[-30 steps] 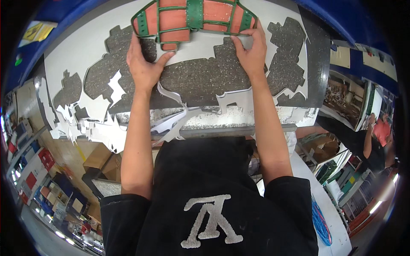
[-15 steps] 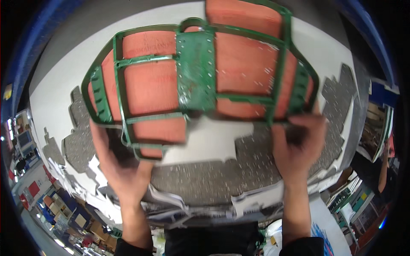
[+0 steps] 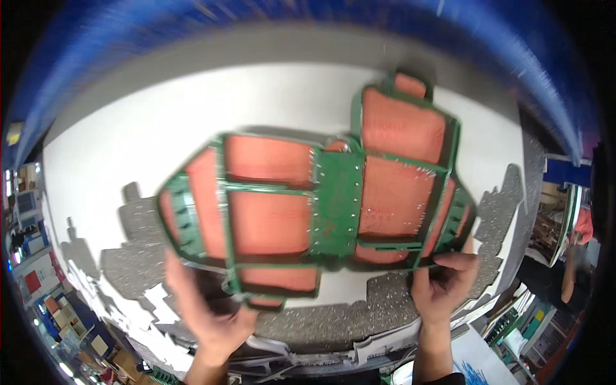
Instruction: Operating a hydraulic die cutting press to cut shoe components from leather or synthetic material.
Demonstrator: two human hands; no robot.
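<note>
A large cutting die (image 3: pixel 337 205), with a green metal frame of bars and orange panels, spans the middle of the view above a white sheet (image 3: pixel 160 109). My left hand (image 3: pixel 215 317) is closed on its lower left edge, by a stepped corner. At the lower right edge, my right hand (image 3: pixel 444 285) grips the frame between thumb and fingers. Some fingers of both hands are hidden behind the frame. The die is slightly smeared by motion. Whether it rests on the sheet or hangs just above it, I cannot tell.
Dark speckled board (image 3: pixel 333 330) shows through cut-away parts of the sheet along its near and side edges. A blue machine beam (image 3: pixel 308 22) arches across the far side. Cluttered shelves stand at left. Another person's arm (image 3: pixel 569 276) shows at right.
The view has tilted, so the sheet and board sit lower in the picture and more of the blue beam shows. The die has shifted rightward, both hands still on it.
</note>
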